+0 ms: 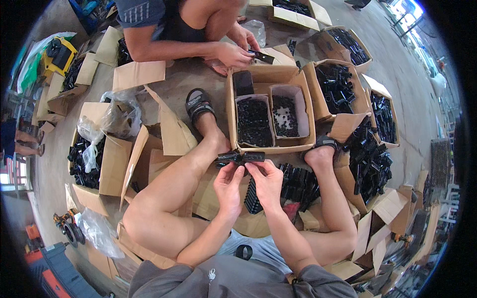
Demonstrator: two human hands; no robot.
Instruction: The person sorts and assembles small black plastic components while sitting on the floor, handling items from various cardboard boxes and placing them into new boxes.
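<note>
Pale lettering (199, 97) is running across a strap (198, 100) of the dark sandal (190, 102), beyond the hands (229, 188) and to their left, but is showing too small for sure reading. A small white emblem (212, 274) is sitting on the grey shirt (238, 279), nearer the body than the hands. White stripes (137, 11) are marking a co-worker's blue sleeve (155, 11), farther beyond them, leftward.
</note>
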